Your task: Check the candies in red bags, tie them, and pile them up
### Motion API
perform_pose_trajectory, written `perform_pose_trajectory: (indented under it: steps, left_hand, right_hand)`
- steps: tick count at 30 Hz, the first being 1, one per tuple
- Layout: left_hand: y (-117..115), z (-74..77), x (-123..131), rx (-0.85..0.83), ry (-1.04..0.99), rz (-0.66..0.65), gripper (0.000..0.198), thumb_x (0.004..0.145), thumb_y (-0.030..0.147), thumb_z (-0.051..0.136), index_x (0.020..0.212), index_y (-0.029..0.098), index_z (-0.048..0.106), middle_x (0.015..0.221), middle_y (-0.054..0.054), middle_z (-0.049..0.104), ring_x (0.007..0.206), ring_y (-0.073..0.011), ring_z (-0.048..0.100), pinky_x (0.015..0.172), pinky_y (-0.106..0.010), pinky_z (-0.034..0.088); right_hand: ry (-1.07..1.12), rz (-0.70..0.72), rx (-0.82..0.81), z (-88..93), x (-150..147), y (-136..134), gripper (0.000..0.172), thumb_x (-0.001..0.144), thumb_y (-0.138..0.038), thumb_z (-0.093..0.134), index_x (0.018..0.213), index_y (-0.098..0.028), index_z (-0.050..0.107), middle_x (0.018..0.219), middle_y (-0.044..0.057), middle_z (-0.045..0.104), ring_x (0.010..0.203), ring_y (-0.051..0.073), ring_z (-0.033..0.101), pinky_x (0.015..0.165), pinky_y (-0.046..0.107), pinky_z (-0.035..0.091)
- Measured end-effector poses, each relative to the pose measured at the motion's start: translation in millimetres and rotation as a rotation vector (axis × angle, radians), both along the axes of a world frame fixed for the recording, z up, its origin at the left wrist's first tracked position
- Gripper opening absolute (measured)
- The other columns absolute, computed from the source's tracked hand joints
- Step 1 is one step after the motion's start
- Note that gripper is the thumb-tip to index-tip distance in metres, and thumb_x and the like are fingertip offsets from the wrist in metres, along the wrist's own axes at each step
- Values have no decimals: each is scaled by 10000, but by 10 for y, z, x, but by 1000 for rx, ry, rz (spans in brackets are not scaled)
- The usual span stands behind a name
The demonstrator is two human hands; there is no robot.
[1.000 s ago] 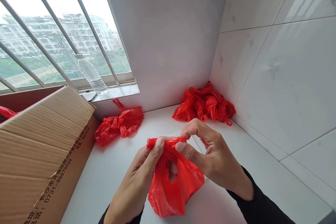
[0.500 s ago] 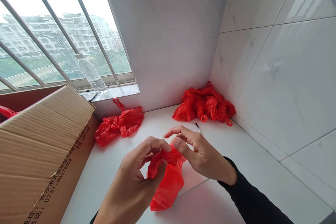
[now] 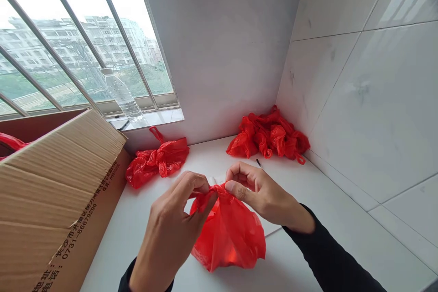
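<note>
A thin red plastic bag [image 3: 231,237] hangs low over the white table at front centre, its body puffed out and its top gathered into a twisted neck. My left hand [image 3: 179,212] pinches the left side of that neck between thumb and fingers. On the other side, my right hand [image 3: 258,190] pinches the gathered plastic between thumb and index finger. The two hands are a short way apart, with the twisted plastic stretched between them. What lies inside the bag cannot be made out. Behind the hands, something white is partly hidden on the table.
An open cardboard box [image 3: 65,182] stands at the left with red plastic inside. One crumpled red bag [image 3: 157,159] lies beside it; a pile of red bags [image 3: 270,134] lies in the far corner. A pen [image 3: 259,163] is behind my right hand. A water bottle [image 3: 123,96] stands on the windowsill.
My right hand has closed onto the bag's neck, where its fingers were more spread before. The bag's body has spread wider to the right and its neck is drawn tighter.
</note>
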State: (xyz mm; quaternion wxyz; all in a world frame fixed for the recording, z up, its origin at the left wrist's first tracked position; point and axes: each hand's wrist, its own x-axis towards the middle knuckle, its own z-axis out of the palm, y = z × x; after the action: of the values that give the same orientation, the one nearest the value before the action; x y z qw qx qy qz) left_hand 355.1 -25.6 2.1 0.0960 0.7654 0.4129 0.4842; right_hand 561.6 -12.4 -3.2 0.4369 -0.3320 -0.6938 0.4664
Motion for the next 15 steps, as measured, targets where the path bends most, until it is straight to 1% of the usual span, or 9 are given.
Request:
perform_pose_trajectory:
  steps: [3, 4, 6, 7, 9, 11, 13, 15]
  left_hand:
    - [-6, 50, -102, 41, 152, -37, 159, 961, 213, 645, 812, 247, 601, 812, 23, 648, 683, -117, 588, 608, -224, 471]
    - [-9, 61, -160, 60, 179, -45, 150, 965, 218, 643, 821, 249, 616, 830, 14, 660, 696, -120, 600, 574, -213, 457]
    - [-9, 68, -318, 96, 189, -22, 104, 957, 253, 669, 856, 261, 646, 864, 5, 680, 737, -130, 619, 510, -189, 431]
    - [-4, 63, -416, 113, 176, 21, 70, 952, 273, 679, 884, 269, 662, 876, 11, 687, 750, -131, 623, 489, -174, 420]
    - [20, 42, -626, 111, 148, 139, 36, 931, 309, 698, 925, 276, 685, 886, 41, 696, 738, -116, 622, 512, -141, 450]
    - [54, 20, -806, 62, 108, 270, 103, 888, 354, 732, 922, 263, 699, 854, 76, 698, 689, -95, 619, 577, -125, 507]
    - [84, 6, -907, -8, 76, 337, 181, 841, 404, 770, 909, 250, 704, 788, 104, 690, 642, -75, 614, 589, -109, 518]
    - [94, 1, -921, -31, 50, 373, 163, 886, 407, 708, 905, 246, 693, 755, 126, 676, 638, -54, 611, 569, -73, 479]
  right_hand:
    - [-11, -55, 18, 42, 45, -23, 249, 1014, -453, 673, 993, -212, 616, 921, -7, 629, 864, 152, 582, 819, 306, 461]
    - [-29, -75, 29, 57, 81, -17, 253, 1014, -459, 670, 989, -212, 617, 920, -5, 627, 866, 155, 581, 821, 311, 463]
    - [-94, -92, 43, 77, 192, 32, 262, 1014, -469, 662, 974, -213, 621, 908, -3, 620, 866, 162, 574, 823, 322, 459]
    - [-133, -92, 45, 78, 262, 76, 270, 1014, -474, 657, 960, -212, 619, 895, -3, 614, 861, 164, 567, 822, 326, 454]
    - [-184, -109, 39, 55, 412, 197, 285, 1012, -480, 648, 933, -208, 608, 873, -8, 589, 850, 162, 543, 815, 326, 441]
    - [-184, -164, 16, 11, 551, 329, 302, 1005, -488, 644, 922, -203, 591, 876, -10, 566, 853, 160, 526, 821, 325, 435]
    - [-155, -227, -4, -27, 652, 423, 322, 981, -508, 660, 931, -199, 585, 897, -8, 559, 870, 162, 525, 842, 330, 437]
    - [-132, -260, -8, -33, 709, 445, 342, 963, -530, 671, 954, -197, 592, 905, -5, 562, 878, 168, 530, 855, 340, 442]
